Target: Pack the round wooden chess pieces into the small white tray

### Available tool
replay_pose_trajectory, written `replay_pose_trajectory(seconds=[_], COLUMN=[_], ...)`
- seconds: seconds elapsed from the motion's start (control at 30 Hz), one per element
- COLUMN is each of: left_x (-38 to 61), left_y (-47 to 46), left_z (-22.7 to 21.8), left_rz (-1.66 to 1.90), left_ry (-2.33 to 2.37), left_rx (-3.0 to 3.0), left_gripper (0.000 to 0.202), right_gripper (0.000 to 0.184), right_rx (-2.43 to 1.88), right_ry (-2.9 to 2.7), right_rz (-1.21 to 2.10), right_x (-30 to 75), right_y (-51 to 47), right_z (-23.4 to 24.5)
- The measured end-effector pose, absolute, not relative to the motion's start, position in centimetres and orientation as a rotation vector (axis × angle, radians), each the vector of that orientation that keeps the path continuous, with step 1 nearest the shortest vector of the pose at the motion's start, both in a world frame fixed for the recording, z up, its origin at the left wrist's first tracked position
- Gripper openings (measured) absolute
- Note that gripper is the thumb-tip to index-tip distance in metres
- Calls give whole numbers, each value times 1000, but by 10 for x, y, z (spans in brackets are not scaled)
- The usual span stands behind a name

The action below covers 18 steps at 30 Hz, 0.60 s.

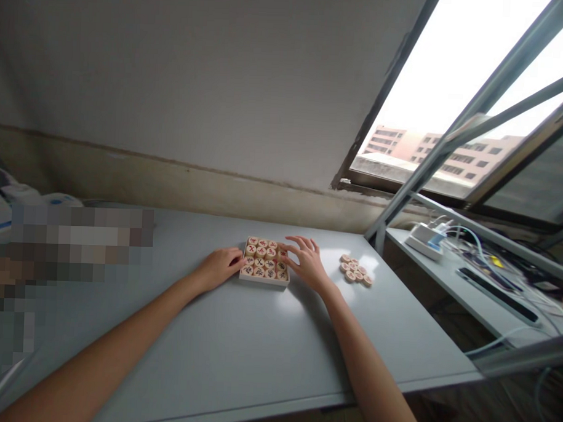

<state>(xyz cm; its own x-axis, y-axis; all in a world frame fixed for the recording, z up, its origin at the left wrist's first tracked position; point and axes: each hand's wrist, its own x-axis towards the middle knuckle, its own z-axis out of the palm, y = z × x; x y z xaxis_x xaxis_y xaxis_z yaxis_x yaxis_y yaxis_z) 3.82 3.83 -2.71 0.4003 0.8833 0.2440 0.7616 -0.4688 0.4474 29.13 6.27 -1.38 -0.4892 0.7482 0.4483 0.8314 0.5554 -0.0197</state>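
A small wooden tray [263, 280] of round Chinese chess pieces with red and black characters sits on the grey table [240, 345]. My left hand [220, 265] rests against the tray's left edge with its fingers curled. My right hand [306, 260] lies at the tray's right side, fingers spread, the fingertips touching pieces at the tray's right edge. Several loose chess pieces [356, 270] lie in a cluster on the table to the right of my right hand.
A wall runs behind the table. To the right, a metal frame [455, 134] and a lower shelf [468, 291] carry a white power strip [427, 239], cables and a dark bar. A window sits at the upper right. A blurred area covers the left.
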Motion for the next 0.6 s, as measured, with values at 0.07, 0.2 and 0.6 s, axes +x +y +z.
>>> replay_pose_trajectory(seconds=[0.07,0.2,0.6], left_x=[38,39,39], left_y=[38,37,36], left_z=[-27,-25,-21], left_rz=[658,654,592], left_ry=[1445,1446,1430], left_rx=[2394,2383,2359], left_gripper=[36,36,44], right_gripper=[34,44,23], right_rx=[-1290,-1568,-2479], right_ry=[-2371,-2147,-1914], right_rz=[-283,-417,-292], right_x=[292,312,379], right_y=[63,67,69], right_z=[-10,-2,-6])
